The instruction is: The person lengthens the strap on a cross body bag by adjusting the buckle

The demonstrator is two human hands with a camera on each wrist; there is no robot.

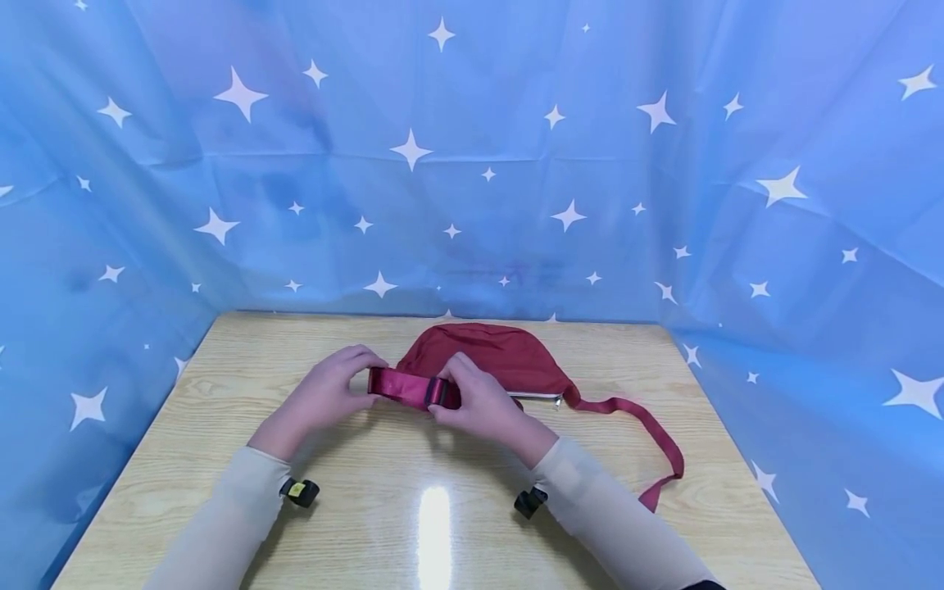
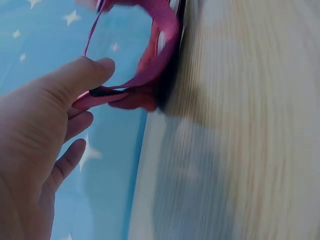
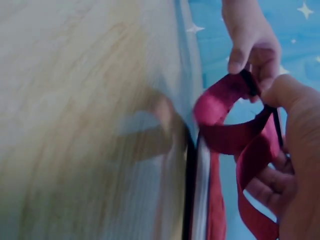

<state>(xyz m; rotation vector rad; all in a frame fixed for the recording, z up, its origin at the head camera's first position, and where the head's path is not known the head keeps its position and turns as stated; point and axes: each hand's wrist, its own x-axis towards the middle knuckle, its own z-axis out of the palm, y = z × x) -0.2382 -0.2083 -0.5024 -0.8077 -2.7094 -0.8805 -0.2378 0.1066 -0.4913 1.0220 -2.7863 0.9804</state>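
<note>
A dark red waist bag [image 1: 479, 352] lies toward the back of the table, its zipper edge facing me. In front of it, my left hand [image 1: 328, 397] pinches one end of a loop of its red strap [image 1: 404, 387], at a black plastic piece [image 2: 104, 91] seen in the left wrist view. My right hand [image 1: 487, 410] pinches the strap at a black slider [image 1: 435, 392]. Between the hands the strap bows in a loop, raised over the table, and in the right wrist view another length of strap [image 3: 252, 165] hangs under the right fingers.
The bag's other strap [image 1: 652, 422] snakes over the right side of the wooden table [image 1: 354, 524] and passes behind my right forearm. A blue curtain with white stars [image 1: 472, 205] stands behind and at both sides of the table.
</note>
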